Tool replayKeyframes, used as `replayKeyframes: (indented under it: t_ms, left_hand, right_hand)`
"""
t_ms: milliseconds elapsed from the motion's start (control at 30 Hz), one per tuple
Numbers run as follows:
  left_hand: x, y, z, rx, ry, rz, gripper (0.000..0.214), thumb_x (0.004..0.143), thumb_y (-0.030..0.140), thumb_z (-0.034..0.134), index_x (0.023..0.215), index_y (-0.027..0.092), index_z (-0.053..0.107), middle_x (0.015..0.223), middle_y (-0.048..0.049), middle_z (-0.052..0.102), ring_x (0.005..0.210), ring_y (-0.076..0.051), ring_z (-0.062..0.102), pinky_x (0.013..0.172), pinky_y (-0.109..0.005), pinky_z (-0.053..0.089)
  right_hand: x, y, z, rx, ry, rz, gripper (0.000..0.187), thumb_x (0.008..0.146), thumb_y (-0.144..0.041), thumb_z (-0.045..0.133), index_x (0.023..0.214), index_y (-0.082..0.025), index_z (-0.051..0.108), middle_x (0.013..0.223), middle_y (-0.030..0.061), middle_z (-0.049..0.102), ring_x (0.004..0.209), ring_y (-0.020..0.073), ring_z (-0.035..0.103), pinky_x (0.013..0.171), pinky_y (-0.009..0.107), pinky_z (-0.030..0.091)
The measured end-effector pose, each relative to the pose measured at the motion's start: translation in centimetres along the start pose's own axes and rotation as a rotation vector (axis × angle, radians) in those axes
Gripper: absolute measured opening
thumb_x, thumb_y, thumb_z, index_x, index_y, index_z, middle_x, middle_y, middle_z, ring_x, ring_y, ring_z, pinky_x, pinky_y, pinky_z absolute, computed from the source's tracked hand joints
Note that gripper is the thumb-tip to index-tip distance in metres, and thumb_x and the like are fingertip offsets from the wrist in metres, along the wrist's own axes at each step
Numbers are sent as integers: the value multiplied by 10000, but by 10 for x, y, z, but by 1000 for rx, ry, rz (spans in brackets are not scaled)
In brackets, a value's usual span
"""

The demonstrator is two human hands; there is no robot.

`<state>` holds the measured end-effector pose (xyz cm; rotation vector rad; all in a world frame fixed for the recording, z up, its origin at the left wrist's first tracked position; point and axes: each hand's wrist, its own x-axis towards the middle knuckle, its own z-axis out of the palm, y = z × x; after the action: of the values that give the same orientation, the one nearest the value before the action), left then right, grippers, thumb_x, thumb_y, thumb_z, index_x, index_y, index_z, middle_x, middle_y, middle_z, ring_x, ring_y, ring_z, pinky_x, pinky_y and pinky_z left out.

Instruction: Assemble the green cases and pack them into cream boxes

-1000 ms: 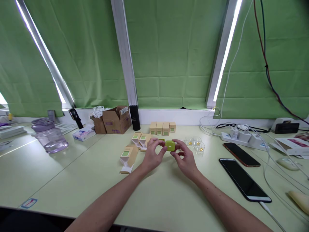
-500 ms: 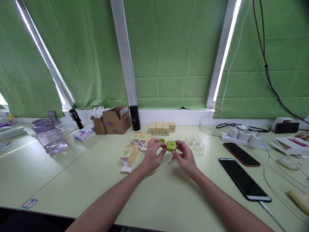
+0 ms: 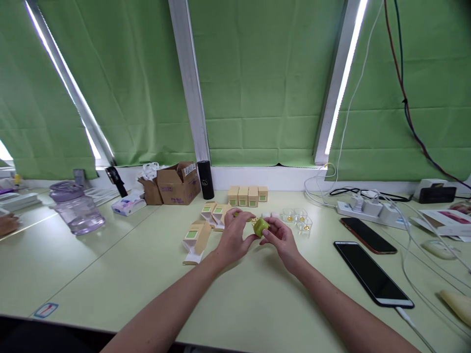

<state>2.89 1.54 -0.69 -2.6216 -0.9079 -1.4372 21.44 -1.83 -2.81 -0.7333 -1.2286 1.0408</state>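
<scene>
A small glossy green square case (image 3: 260, 227) is held tilted just above the table. My right hand (image 3: 282, 240) pinches its right side between thumb and fingers. At its left side is my left hand (image 3: 235, 235), index finger at the top edge and thumb at the lower edge. Another green piece (image 3: 238, 214) shows partly behind my left fingers. Close by on the left stand opened cardboard boxes with green labels (image 3: 196, 235). Right of my hands are small clear cups with gold centres (image 3: 300, 215). Whitish pieces (image 3: 270, 214) show behind my right fingers.
Closed small boxes (image 3: 243, 196) stand in a row at the back. A black cylinder (image 3: 205, 179) and a brown carton (image 3: 178, 184) are behind left. Two phones (image 3: 372, 272), a power strip (image 3: 371, 211) and cables lie right. Another person's hand (image 3: 8, 223) shows far left.
The green case has been tipped from facing me to a tilted position. My left index finger has risen to its top edge. Another person's hand has appeared at the far left.
</scene>
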Motion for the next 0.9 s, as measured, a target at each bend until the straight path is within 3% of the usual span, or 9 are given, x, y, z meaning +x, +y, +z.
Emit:
replayKeyframes:
  t_ms: [233, 433, 500, 633, 767, 900]
  left_hand:
    - [1, 5, -2, 23, -83, 96, 504, 907, 109, 639, 1372, 297, 585, 1320, -107, 616, 1279, -313, 455, 1103, -535, 411]
    - [2, 2, 1, -83, -53, 13, 448, 883, 125, 693, 1296, 283, 618, 1214, -83, 677, 1234, -304, 494, 1080, -527, 442]
    - [3, -1, 2, -151, 2, -86, 434, 848, 142, 744, 1248, 269, 633, 1185, -79, 671, 1244, -295, 497, 1072, -502, 462]
    - [4, -11, 2, -277, 96, -321, 428, 791, 165, 790, 1193, 252, 672, 1222, -80, 613, 1195, -252, 578, 1050, -444, 498]
    - [6, -24, 3, -382, 119, -448, 440, 751, 194, 812, 1171, 233, 687, 1206, -83, 658, 1137, -238, 639, 1021, -417, 507]
    - [6, -31, 7, -510, 114, -491, 478, 735, 211, 825, 1186, 213, 667, 1221, -98, 696, 1142, -244, 670, 1037, -428, 506]
  right_hand:
    - [2, 5, 2, -82, 11, -14, 471, 793, -550, 806, 1101, -219, 676, 916, 57, 723, 839, 218, 688, 574, 310, 610]
    - [3, 10, -2, -158, 33, -26, 478, 865, -596, 706, 1149, -215, 654, 956, 80, 737, 907, 251, 701, 609, 342, 607]
    - [3, 13, -6, -311, 41, -50, 397, 928, -540, 635, 1161, -218, 649, 998, 89, 744, 945, 261, 703, 685, 378, 602]
    - [2, 18, -9, -881, -10, -128, 214, 943, -252, 574, 1124, -215, 682, 1127, 109, 735, 1089, 289, 642, 918, 457, 534]
    - [3, 20, -5, -1304, -201, -233, 375, 933, -113, 509, 1264, -199, 664, 1366, 121, 663, 1296, 315, 505, 1070, 467, 408]
    - [8, 21, 0, -1497, -290, -208, 492, 901, -99, 518, 1376, -199, 593, 1531, 114, 540, 1360, 339, 423, 1077, 470, 348]
